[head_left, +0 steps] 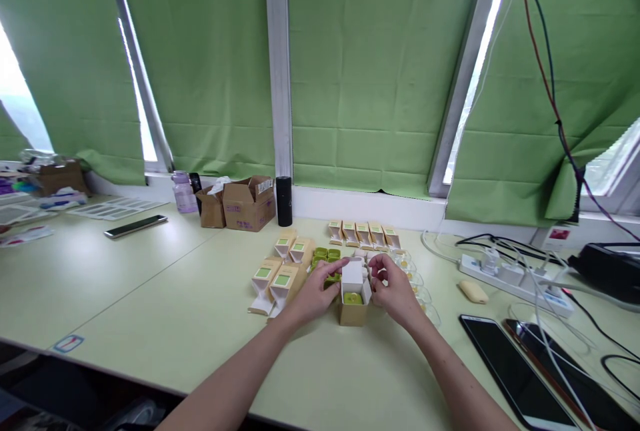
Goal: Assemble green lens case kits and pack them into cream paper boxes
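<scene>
A small kraft box (353, 314) stands on the table with its white flaps up and a green item (353, 298) inside. My left hand (316, 292) is at the box's left side, index finger stretched to the raised flap and fingers apart. On the right, my right hand (393, 286) is beside the box with thumb and fingers curled close together; what lies between them is too small to make out. Behind the hands sit green pieces (327, 255) and white round items, partly hidden. Clear plastic pieces (419, 292) lie in a row right of my right hand.
Open kraft boxes (284, 282) stand left of the hands, and a row of similar boxes (363, 235) is behind. Cardboard boxes (249, 204) and a black cylinder (284, 201) are farther back. At right are a power strip (515, 283), cables and phones (517, 367).
</scene>
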